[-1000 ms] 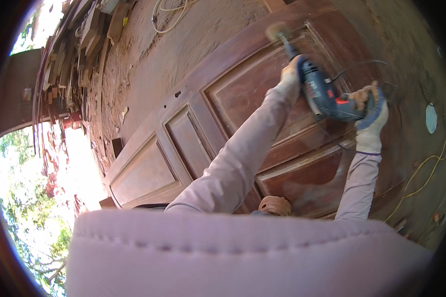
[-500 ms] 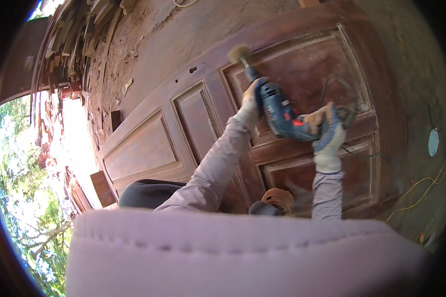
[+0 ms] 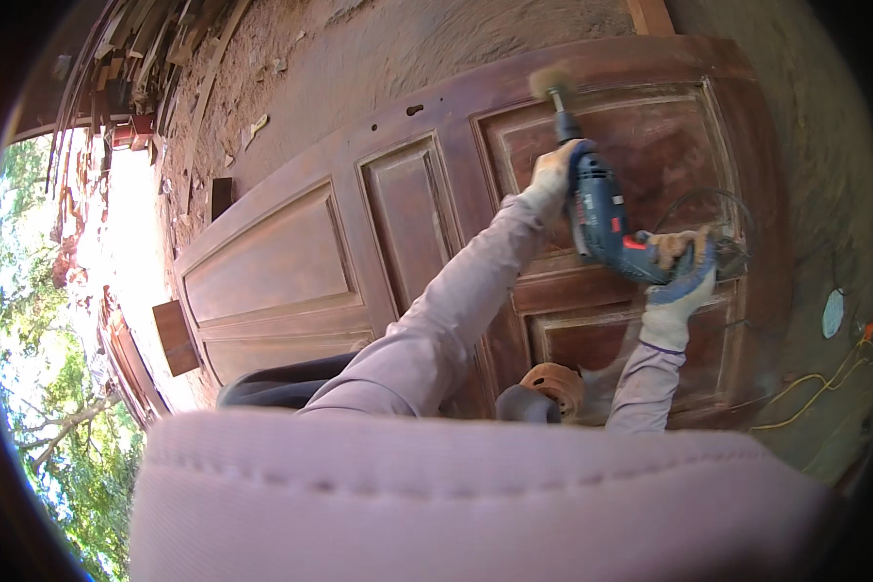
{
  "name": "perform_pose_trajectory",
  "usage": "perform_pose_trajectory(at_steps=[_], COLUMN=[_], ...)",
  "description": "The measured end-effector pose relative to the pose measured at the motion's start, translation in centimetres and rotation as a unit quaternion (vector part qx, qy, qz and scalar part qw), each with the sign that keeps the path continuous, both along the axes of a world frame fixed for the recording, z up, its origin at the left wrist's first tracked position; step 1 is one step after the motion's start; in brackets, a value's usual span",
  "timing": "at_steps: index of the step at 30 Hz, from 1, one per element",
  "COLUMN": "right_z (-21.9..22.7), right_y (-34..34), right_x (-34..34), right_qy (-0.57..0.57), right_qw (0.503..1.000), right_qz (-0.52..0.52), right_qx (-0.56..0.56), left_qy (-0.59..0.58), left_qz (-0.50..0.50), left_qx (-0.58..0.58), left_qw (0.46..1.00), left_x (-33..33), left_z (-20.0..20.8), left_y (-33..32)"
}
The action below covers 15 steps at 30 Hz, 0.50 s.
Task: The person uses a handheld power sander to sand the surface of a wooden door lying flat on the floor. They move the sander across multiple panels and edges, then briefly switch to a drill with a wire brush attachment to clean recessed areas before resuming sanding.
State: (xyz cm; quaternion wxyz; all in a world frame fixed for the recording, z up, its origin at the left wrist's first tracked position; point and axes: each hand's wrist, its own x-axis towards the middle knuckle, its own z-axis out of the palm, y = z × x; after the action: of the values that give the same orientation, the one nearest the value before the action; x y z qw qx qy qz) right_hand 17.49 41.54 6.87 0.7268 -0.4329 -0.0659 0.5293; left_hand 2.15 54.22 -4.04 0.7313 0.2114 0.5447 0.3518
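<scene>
A blue power drill [image 3: 603, 209] is held in both hands above a brown panelled wooden door [image 3: 500, 344] lying flat. My left hand [image 3: 553, 173], in a pale work glove, is wrapped round the drill's front end. My right hand [image 3: 684, 276], gloved in white and blue with tan fingers, grips the rear handle. A round tan brush [image 3: 551, 83], blurred, is fitted on the drill's shaft. It is at the door's far edge strip, beside the large panel's corner. A dark cable [image 3: 713, 191] loops near the right hand.
My sandal [image 3: 556, 386] is by the door's lower panel. A wood block [image 3: 652, 16] sits at the door's far edge, another block [image 3: 175, 338] by its left end. Scrap timber [image 3: 131, 39] is piled far left. A yellow cord [image 3: 815, 388] runs over the floor at right.
Both hands have carried the drill to the right, and its brush has shifted right along the door's far edge strip. The view of the door has also shifted slightly.
</scene>
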Motion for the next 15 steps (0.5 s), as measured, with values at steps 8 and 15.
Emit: perform_pose_trajectory(at_steps=[8, 15], right_z=[-4.0, 1.2], right_y=[-1.5, -1.2], right_x=[-6.5, -0.4], right_qy=[0.058, -0.035], right_qw=[0.997, 0.998], right_qz=[0.041, -0.026], right_qx=[0.007, -0.051], left_qy=[-0.124, -0.042], left_qz=[0.064, 0.002], left_qx=[-0.07, -0.049], left_qw=[0.988, 0.998], left_x=[-9.4, 0.2], left_z=[0.2, 0.6], left_y=[-3.0, -1.9])
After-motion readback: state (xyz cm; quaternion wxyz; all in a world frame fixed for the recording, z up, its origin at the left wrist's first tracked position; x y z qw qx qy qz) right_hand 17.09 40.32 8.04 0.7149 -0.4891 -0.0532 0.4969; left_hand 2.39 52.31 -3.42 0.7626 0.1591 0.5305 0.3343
